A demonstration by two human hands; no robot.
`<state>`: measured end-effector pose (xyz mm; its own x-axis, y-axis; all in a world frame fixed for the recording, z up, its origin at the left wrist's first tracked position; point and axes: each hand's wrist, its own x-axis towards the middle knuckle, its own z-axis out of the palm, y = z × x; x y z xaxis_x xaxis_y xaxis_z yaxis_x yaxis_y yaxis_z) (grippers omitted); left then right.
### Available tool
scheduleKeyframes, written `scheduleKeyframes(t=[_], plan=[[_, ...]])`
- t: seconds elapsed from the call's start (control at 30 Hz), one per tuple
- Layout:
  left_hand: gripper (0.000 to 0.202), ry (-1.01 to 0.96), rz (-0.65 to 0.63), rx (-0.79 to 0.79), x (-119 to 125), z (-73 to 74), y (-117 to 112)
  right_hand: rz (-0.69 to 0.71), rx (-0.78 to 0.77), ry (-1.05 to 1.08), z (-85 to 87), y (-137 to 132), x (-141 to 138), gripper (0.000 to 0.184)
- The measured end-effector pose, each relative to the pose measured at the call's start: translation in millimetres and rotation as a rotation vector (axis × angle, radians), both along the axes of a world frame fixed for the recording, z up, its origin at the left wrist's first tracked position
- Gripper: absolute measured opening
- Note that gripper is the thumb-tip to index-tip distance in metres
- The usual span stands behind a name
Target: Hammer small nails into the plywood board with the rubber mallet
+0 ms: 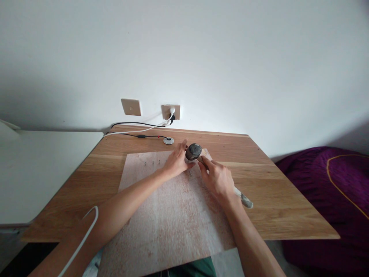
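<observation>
A hammer [194, 151] with a dark, rounded head is in my right hand [219, 179], whose fingers wrap round its pale handle; the handle's end sticks out behind the wrist. My left hand [176, 161] rests low over a pale, worn wooden board [161, 215], right beside the hammer head. Its thumb and fingers curve toward each other, and the head hides what is between them. Just below the left thumb a small nail [190, 173] shows on the board. Several more small nails [153, 163] stand in a row to the left.
The board lies on a wooden tabletop [276, 200] and overhangs its front edge. Cables [138, 134] run along the back to a wall socket [171, 112] and a round grommet [168, 141]. A white surface [52, 173] adjoins at left; purple fabric [317, 192] lies at right.
</observation>
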<state>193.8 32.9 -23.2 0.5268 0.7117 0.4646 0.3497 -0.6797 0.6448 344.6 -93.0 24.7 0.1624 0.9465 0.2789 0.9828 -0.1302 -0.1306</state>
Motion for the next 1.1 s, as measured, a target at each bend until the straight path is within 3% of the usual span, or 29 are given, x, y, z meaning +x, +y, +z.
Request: scheduleKeyframes(t=[0.6,0.87,0.97,1.1], plan=[[0.117,-0.003,-0.087,0.08,-5,-3.2,1,0.009,-0.016,0.042,2.2,-1,0,0.03],[0.117,0.009,-0.159,0.049,-10,-1.6,7,-0.109,0.037,0.16,-6.2,4,12,0.032],[0.102,0.007,-0.18,0.063,-10,10.2,4,-0.203,0.051,0.18,-6.6,5,17,0.032],[0.047,0.063,-0.257,0.148,-11,37.4,-4,-0.266,0.058,0.187,-4.5,4,19,0.033]])
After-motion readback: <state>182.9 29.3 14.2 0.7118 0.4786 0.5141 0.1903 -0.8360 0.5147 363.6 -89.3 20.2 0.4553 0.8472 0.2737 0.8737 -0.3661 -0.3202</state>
